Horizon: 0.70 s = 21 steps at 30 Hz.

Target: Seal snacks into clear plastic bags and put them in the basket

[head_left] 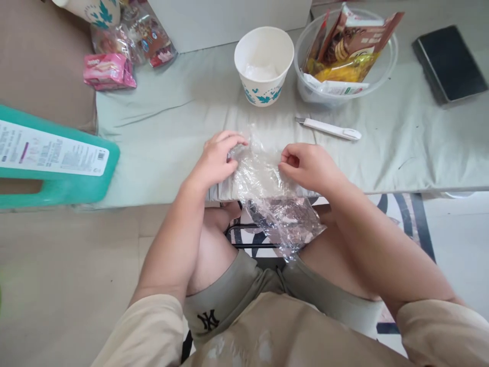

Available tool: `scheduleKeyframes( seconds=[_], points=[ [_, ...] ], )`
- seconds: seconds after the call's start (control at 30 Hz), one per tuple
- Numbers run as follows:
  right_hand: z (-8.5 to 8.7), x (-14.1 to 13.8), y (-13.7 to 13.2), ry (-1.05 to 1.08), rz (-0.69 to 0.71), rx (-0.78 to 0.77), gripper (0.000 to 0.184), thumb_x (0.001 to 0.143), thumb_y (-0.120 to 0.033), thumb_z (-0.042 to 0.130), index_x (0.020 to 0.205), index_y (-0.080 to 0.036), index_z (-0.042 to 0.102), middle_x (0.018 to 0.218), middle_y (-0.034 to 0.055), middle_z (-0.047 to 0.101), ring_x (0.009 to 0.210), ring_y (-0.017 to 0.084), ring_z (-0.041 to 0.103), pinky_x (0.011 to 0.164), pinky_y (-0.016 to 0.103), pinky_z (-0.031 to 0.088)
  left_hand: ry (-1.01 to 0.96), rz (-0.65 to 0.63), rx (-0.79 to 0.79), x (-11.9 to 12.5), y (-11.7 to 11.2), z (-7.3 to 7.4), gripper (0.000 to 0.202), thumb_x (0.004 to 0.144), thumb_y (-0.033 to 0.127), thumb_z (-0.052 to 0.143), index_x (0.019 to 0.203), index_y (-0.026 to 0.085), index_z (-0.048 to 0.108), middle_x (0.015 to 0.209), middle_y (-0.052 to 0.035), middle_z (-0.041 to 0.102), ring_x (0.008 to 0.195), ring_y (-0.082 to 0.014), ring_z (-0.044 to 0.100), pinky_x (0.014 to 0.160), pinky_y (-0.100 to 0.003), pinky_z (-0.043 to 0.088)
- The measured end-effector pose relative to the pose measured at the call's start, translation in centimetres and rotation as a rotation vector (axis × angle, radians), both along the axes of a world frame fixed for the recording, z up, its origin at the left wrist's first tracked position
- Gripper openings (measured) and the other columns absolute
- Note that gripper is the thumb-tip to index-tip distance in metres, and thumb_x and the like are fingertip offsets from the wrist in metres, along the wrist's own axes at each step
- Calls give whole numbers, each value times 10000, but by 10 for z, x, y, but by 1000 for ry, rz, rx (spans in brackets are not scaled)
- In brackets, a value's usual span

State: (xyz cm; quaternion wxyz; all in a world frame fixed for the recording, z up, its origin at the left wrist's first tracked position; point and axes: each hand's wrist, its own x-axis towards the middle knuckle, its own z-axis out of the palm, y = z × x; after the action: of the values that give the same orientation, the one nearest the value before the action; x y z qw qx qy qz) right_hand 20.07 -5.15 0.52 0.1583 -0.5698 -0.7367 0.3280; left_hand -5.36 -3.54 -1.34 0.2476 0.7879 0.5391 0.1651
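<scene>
A crumpled sheet of clear plastic film point(263, 176) lies on the cloth-covered table and hangs over its front edge toward my lap. My left hand point(219, 157) is at the film's left edge, its thumb and curved fingers apart. At the opposite edge, my right hand point(307, 164) has thumb and fingertips pinched together on the film. Behind the film stands a white paper cup point(263, 94) with blue-green leaves; something pale or clear is inside it. A white utility knife point(330, 128) rests beyond my right hand, its tip pointing left.
A clear plastic bowl point(305, 92) holds several snack packets. To its right is a black box-like object point(453, 63). A green jug point(76, 188) lies at the left. Toward the back left are a pink packet point(109, 71), clear wrapped packs point(147, 35) and another paper cup point(97, 11).
</scene>
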Motion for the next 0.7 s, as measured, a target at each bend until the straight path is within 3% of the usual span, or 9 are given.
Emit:
scheduleKeyframes(
  seconds=[0.1,0.23,0.33,0.4,0.47,0.53,0.7],
  points=[
    [2,-2,-2,136,-87,-25,111,775,-188,593,705,-222,514,651,5,592,615,158,545,628,323,398,-12,93,55,-4,2,-4,629,746,4,559,1321,251,624,1375,-77,621,1281,-272,599,1131,-438,491],
    [-4,1,-2,441,-242,-282,170,819,-248,632,904,-251,485,763,15,681,616,187,652,561,322,476,-52,158,106,-8,7,-11,605,770,35,594,1327,271,604,1352,-80,627,1263,-274,607,1140,-444,494],
    [-5,0,-2,524,-199,-465,421,761,-242,726,1097,-272,473,749,-11,705,535,178,631,474,303,472,-117,169,100,-7,12,-17,545,796,78,628,1309,261,606,1345,-86,629,1300,-295,600,1178,-467,464],
    [-4,-1,-2,549,-157,-523,480,733,-222,748,1130,-270,482,725,-31,704,469,145,577,426,279,434,-216,225,97,-5,15,-20,489,817,120,653,1286,250,609,1338,-89,638,1323,-296,599,1190,-468,454],
    [-6,-2,1,607,-169,-481,442,748,-234,747,1111,-269,498,749,-30,717,457,116,547,418,264,423,-369,320,82,-1,16,-24,406,847,180,667,1245,239,616,1316,-94,659,1326,-286,611,1185,-462,458],
    [-11,-2,6,675,-221,-342,409,781,-272,750,1105,-279,501,792,-24,733,492,105,553,454,264,457,-550,389,14,5,14,-27,340,874,253,675,1209,230,622,1299,-100,679,1328,-278,624,1184,-452,459],
    [-31,4,17,735,-296,-12,411,878,-447,711,1212,-336,498,944,-7,759,604,119,612,560,296,542,-946,412,-349,26,-4,-18,417,894,441,688,1245,229,617,1398,-118,665,1398,-279,593,1183,-435,478]
  ],
)
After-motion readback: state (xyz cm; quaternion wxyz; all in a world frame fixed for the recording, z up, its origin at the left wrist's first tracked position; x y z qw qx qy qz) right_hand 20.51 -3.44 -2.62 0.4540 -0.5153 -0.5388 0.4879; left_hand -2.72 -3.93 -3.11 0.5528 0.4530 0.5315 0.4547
